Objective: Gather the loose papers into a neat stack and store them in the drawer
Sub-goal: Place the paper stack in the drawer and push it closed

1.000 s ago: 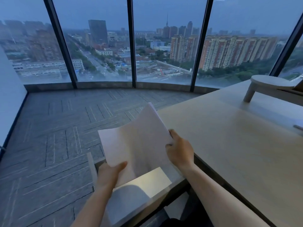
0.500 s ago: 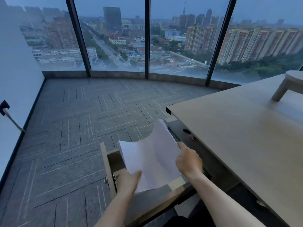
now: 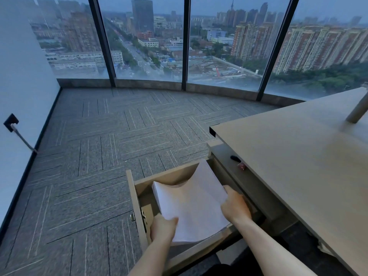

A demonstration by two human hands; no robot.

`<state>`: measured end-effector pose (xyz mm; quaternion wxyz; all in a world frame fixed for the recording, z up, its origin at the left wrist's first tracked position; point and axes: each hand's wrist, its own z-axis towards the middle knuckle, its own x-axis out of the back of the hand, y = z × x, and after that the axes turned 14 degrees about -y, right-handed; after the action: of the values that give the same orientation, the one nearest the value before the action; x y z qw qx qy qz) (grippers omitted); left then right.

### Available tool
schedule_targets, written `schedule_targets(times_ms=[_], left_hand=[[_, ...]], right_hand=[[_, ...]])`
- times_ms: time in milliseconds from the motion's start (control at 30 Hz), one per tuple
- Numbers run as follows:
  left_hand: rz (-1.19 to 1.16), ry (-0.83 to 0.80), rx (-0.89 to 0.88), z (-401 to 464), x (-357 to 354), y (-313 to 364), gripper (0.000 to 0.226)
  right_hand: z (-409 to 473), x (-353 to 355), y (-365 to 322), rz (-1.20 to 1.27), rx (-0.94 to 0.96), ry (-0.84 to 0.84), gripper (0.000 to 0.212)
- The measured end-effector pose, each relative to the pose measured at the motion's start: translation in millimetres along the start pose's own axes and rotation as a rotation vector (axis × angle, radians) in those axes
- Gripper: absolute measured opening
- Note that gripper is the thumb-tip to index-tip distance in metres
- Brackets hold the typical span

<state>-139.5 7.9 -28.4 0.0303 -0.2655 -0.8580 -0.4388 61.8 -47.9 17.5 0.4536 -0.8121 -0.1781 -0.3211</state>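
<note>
Starting at the left: a white wall is carrying a dark socket with a cable running down to the grey carpet floor. Tall windows are showing a city street and apartment blocks beyond. Lower centre, an open wooden drawer is standing pulled out from under the table. A stack of white papers is sitting partly inside the drawer, its far right corner rising above the drawer's back edge and the sheets bowing in the middle. The left hand is gripping the stack's near left corner, thumb lying on top, fingers curled underneath and out of sight. The right hand is holding the stack's right edge, fingers curled around it. To the right, a small dark object and a small red one are lying on the ledge beneath the tabletop; too small to identify. At the far right, a slanted pale leg is resting on the table.
</note>
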Motion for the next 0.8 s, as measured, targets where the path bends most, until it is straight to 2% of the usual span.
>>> schedule_targets(times_ms=[367, 533, 733, 800], left_hand=[[-0.178, 0.075, 0.123, 21.5, -8.2, -9.1, 0.024], [-0.250, 0.095, 0.189, 28.2, -11.3, -12.4, 0.038], [-0.334, 0.068, 0.223, 35.2, -12.3, -12.8, 0.018], [-0.360, 0.060, 0.230, 35.8, -12.6, -12.7, 0.016]], right_hand=[[23.3, -4.3, 14.0, 0.004, -0.058, -0.024, 0.026], [35.3, -5.9, 17.6, -0.003, -0.108, -0.020, 0.031], [50.1, -6.5, 14.9, -0.048, -0.136, 0.007, 0.029], [53.7, -6.4, 16.9, -0.073, -0.141, 0.018, 0.043]])
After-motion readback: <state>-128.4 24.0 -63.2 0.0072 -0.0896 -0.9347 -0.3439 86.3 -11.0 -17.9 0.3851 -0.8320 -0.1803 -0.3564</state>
